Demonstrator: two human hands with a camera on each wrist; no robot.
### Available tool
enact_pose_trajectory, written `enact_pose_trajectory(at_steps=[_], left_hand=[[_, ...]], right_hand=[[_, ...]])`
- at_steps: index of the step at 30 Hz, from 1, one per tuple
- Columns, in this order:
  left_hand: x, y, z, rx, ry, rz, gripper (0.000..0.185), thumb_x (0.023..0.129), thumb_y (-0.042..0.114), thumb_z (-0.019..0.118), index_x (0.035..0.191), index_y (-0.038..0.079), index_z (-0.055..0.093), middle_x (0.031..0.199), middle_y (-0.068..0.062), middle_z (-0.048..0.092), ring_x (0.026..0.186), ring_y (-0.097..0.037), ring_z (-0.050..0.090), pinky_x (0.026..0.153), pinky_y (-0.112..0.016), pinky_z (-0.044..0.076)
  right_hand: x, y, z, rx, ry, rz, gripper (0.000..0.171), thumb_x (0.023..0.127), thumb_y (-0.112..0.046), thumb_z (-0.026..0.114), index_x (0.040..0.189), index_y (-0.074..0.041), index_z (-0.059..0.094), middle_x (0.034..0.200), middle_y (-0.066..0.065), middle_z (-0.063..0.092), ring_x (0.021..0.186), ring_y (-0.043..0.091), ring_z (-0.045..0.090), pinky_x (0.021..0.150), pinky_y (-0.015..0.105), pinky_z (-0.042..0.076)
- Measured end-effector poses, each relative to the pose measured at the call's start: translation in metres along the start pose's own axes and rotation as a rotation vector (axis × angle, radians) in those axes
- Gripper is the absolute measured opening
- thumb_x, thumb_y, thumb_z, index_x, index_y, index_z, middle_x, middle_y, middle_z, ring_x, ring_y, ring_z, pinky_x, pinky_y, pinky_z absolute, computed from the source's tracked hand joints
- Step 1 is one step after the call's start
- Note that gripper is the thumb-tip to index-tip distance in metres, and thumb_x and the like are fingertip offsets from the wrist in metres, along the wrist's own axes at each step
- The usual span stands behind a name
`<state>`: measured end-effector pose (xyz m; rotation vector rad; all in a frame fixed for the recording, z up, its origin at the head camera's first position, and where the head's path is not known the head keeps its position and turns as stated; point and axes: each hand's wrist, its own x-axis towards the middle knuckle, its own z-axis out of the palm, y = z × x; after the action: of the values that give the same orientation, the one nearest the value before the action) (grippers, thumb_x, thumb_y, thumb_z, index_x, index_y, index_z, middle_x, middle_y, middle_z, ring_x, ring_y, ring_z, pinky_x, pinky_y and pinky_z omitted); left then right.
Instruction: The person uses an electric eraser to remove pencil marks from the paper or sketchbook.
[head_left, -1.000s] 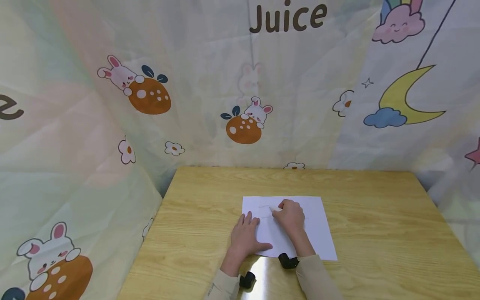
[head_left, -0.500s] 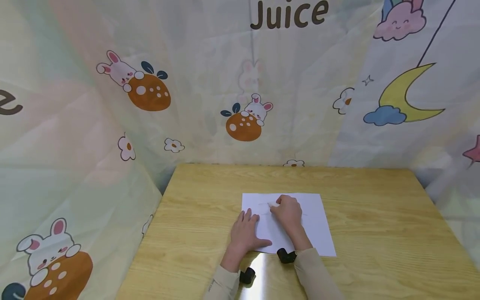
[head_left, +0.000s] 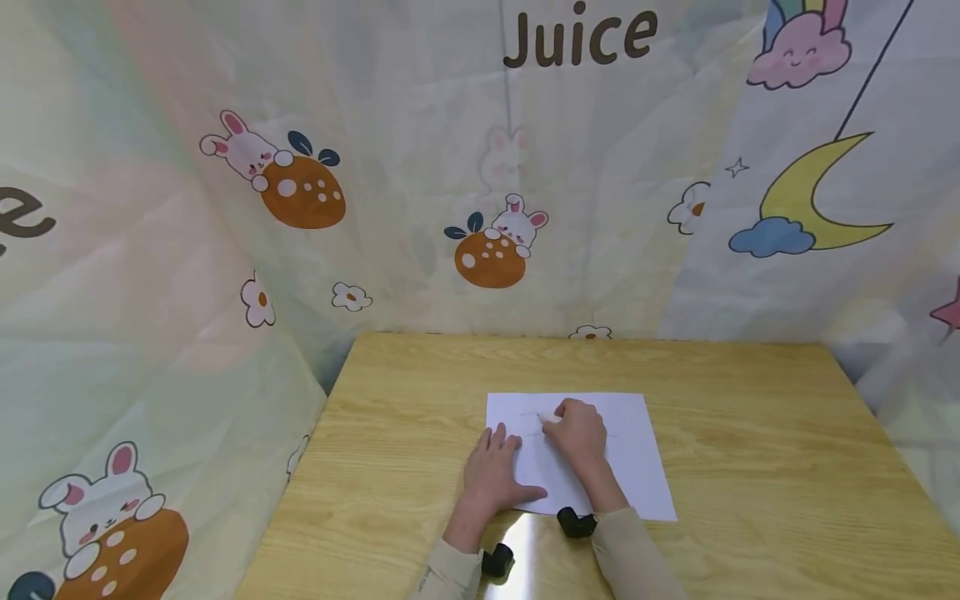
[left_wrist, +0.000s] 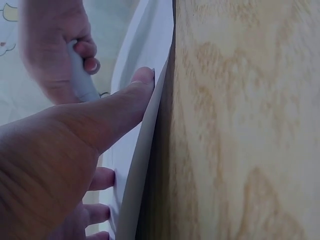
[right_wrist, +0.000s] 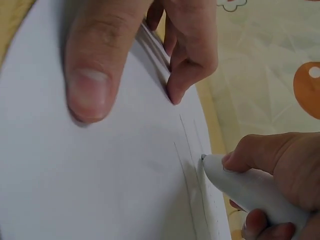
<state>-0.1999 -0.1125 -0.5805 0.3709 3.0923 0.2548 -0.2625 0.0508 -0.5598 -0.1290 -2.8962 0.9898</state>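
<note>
A white sheet of paper [head_left: 637, 479] lies on the wooden table in the head view. My left hand [head_left: 491, 475] rests on its left part, thumb spread to the right near the front edge. In the left wrist view that edge is lifted a little off the wood. Between thumb and fingers my right hand [head_left: 581, 433] grips a thick white pen [right_wrist: 260, 192], slanted, its thin dark tip at the paper's upper part. Several faint lines [right_wrist: 192, 190] run across the sheet beside the tip. My palm hides part of the page in the head view.
The wooden table [head_left: 750, 442] extends on every side of the paper. Behind and to the left hangs a printed curtain [head_left: 405, 150] with rabbits and a moon. Small black devices [head_left: 576, 523] sit at both wrists.
My right hand and the pen tip have shifted slightly left across the paper. The left hand stays in place on the sheet; the head view bobs a little.
</note>
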Motion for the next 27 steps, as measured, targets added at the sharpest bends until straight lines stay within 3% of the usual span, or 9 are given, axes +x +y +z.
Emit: enact_pose_trajectory(at_steps=[8,13,27], left_hand=[[-0.0046,0.0011,0.0103,-0.017,-0.001,0.013,0.092,0.063,0.075,0.072,0.129,0.013,0.058,0.144,-0.017,0.044,0.133,-0.039,0.038,0.107,-0.043,0.037],[-0.0001,-0.0023,0.0081,-0.008,0.033,0.006,0.091,0.062,0.074,0.074,0.128,0.014,0.059,0.144,-0.016,0.045,0.133,-0.038,0.038,0.103,-0.044,0.04],[-0.003,-0.0001,0.0024,-0.039,0.021,-0.006,0.091,0.062,0.072,0.076,0.129,0.013,0.058,0.145,-0.016,0.044,0.134,-0.039,0.037,0.101,-0.047,0.042]], right_hand=[[-0.0019,0.0036,0.0014,-0.016,-0.035,0.005,0.025,0.071,-0.019,0.079,0.085,0.0,0.07,0.076,0.01,0.068,0.063,0.024,0.061,0.059,0.043,0.053],[0.0002,0.0006,0.0008,-0.005,-0.016,-0.013,0.023,0.071,-0.019,0.079,0.083,-0.001,0.07,0.074,0.009,0.068,0.061,0.023,0.061,0.057,0.042,0.053],[-0.0028,-0.0004,0.0026,-0.001,0.011,-0.027,0.022,0.071,-0.018,0.077,0.083,-0.002,0.07,0.074,0.01,0.068,0.06,0.024,0.06,0.055,0.041,0.052]])
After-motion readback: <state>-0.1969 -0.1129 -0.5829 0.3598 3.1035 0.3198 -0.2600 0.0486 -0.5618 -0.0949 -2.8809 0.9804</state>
